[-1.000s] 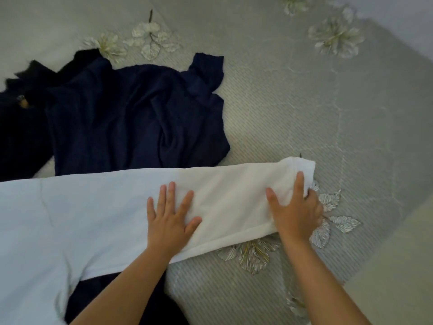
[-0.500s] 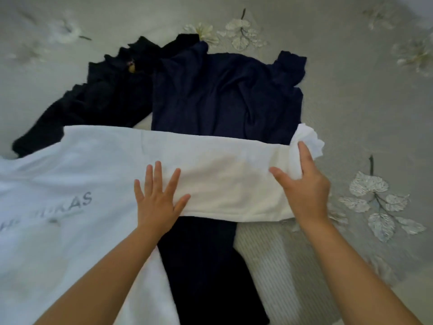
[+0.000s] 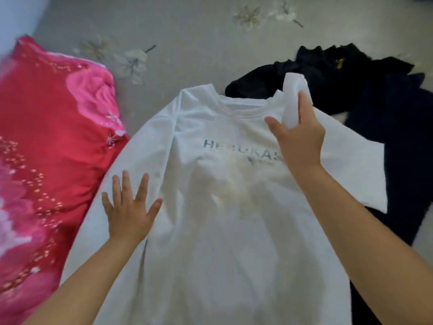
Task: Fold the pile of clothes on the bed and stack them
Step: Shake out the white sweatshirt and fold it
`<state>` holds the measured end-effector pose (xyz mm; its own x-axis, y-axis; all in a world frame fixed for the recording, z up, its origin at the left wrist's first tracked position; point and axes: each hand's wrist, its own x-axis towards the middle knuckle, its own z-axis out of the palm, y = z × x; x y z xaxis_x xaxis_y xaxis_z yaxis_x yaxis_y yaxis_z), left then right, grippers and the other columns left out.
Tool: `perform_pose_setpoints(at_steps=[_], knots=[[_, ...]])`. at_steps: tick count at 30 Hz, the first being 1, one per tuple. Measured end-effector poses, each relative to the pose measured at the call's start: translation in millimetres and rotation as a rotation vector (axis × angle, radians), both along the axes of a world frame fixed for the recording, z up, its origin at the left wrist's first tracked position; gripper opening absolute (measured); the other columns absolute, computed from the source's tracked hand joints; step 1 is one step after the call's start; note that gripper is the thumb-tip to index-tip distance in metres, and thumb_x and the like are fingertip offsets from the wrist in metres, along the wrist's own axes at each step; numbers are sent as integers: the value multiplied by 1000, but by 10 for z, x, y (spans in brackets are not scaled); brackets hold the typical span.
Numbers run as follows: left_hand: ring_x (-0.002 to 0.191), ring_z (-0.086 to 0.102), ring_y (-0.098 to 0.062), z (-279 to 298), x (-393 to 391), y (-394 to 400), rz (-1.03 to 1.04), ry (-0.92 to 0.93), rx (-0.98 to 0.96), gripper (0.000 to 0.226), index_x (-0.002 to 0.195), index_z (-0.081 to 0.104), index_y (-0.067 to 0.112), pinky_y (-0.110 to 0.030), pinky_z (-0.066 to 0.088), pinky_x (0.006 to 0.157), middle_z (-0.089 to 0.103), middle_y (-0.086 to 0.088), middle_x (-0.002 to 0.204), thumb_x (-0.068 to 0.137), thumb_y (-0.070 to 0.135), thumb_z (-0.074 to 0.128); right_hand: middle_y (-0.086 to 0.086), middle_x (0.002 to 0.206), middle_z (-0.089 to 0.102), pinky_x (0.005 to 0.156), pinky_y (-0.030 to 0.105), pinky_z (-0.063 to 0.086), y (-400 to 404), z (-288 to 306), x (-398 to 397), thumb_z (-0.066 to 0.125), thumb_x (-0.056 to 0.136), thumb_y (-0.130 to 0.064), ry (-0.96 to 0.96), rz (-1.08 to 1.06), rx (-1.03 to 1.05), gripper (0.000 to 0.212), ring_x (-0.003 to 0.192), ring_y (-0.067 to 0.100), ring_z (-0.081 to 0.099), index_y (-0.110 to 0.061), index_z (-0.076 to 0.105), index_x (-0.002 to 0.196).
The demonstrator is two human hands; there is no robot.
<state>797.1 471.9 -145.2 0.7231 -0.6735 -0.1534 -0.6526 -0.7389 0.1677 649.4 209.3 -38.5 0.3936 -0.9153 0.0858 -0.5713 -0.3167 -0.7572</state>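
Observation:
A white long-sleeved shirt point(image 3: 225, 207) with grey lettering lies front up across the bed, collar at the far side. My right hand point(image 3: 298, 139) grips the cuff end of its right sleeve point(image 3: 291, 97) and holds it lifted over the chest near the collar. My left hand point(image 3: 130, 207) rests flat, fingers spread, on the shirt's left side. A navy garment point(image 3: 398, 137) and a black garment point(image 3: 316, 69) lie crumpled to the right, partly under the white shirt.
A red and pink flowered quilt point(image 3: 46, 148) is bunched along the left. The grey bedspread point(image 3: 187, 31) with leaf embroidery stretches beyond the clothes.
My right hand has carried the sleeve end from the right across over the shirt's chest. My left hand slid from the sleeve to the shirt's left side. The view swung left, showing the quilt.

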Motion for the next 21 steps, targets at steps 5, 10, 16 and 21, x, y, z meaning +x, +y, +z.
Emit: perform_pose_setpoints(at_steps=[5,10,16,21], knots=[[116,42,-57,-227,258,471,159,189,22,79,133,40,8,-70,36,83,44,-40,127,90,64,7,10,135,43,90,24,33,543,-417,1141,60,87,-29,221,231,-52,75,121,26,42,-16,16,146],[121,37,-45,-519,71,675,120,164,-20,74,130,37,9,-60,36,92,50,-35,124,90,62,6,15,148,22,105,28,22,1032,-1119,1659,54,90,-35,541,562,236,77,134,29,27,-15,7,148],[122,29,-40,-815,-143,842,47,87,-40,59,125,41,15,-51,19,98,50,-31,127,88,58,23,16,147,21,101,21,24,1124,-1323,1467,67,82,-25,352,355,163,85,129,26,33,-13,13,146],[115,51,-44,-753,-39,831,-11,195,-126,57,112,62,21,-53,37,95,59,-22,121,99,43,12,7,113,53,84,11,33,1120,-1310,1537,62,87,-18,339,428,205,46,99,21,52,-8,50,130]])
